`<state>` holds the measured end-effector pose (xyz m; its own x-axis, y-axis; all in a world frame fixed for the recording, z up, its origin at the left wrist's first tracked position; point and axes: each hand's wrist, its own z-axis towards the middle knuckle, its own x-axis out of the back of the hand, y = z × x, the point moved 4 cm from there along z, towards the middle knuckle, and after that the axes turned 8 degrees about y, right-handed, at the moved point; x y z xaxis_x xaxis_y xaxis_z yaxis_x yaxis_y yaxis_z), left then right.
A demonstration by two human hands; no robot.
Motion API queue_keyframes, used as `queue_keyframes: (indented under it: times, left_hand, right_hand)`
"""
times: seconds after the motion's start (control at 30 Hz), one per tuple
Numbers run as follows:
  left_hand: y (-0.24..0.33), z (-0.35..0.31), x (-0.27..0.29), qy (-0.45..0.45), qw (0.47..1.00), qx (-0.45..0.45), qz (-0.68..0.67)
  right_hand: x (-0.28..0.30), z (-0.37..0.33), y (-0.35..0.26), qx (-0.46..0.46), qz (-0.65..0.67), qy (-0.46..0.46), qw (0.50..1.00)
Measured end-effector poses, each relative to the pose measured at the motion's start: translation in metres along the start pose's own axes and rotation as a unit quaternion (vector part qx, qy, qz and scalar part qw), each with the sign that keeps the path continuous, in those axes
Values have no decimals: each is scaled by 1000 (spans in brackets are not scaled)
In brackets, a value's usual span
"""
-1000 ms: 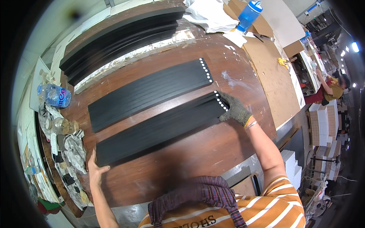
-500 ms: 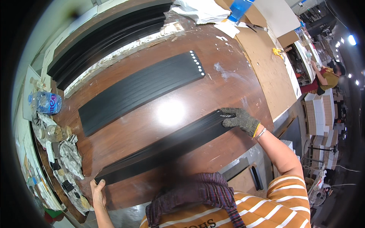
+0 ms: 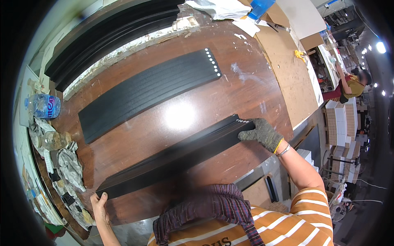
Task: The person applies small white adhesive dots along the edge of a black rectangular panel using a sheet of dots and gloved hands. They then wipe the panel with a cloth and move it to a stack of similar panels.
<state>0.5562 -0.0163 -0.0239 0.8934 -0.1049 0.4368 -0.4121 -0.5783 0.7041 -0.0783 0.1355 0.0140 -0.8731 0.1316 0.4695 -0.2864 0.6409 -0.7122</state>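
Note:
Between my two hands lies a stack of long black strips (image 3: 176, 158), slanting across the near part of the brown table. My bare left hand (image 3: 99, 203) grips its near-left end, thumb on top. At the far-right end, my right hand (image 3: 262, 134), in a dark grey knitted glove, is wrapped round the strips; small white dots show on their ends beside the fingers. Farther off, a row of black strips (image 3: 150, 92) lies side by side, flat on the table, with a line of white dots along its right end.
More black strips (image 3: 115, 39) are piled at the back left. A plastic bottle (image 3: 43, 105), a glass jar (image 3: 55, 140) and stained rags (image 3: 70, 168) line the left edge. White cloth (image 3: 217, 9) and a blue container (image 3: 259, 8) sit at the back. Another person (image 3: 351, 86) works at the far right.
The view has shifted slightly. The held strips appear a little lower at the left, and the fingers of my gloved right hand have moved off the dotted end tops toward the side.

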Motion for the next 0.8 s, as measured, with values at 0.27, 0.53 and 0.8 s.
queue_keyframes:
  times: [0.27, 0.53, 0.8]
  left_hand:
    - [-6, 0, 2, 6, 1000, -14, -5]
    - [-5, 5, 5, 17, 999, -27, 24]
    - [-6, 17, 28, 63, 989, 25, 133]
  right_hand:
    - [2, 14, 3, 0, -75, 27, 997]
    - [9, 27, 17, -19, -193, 48, 980]
    - [8, 39, 23, -93, 203, 31, 974]
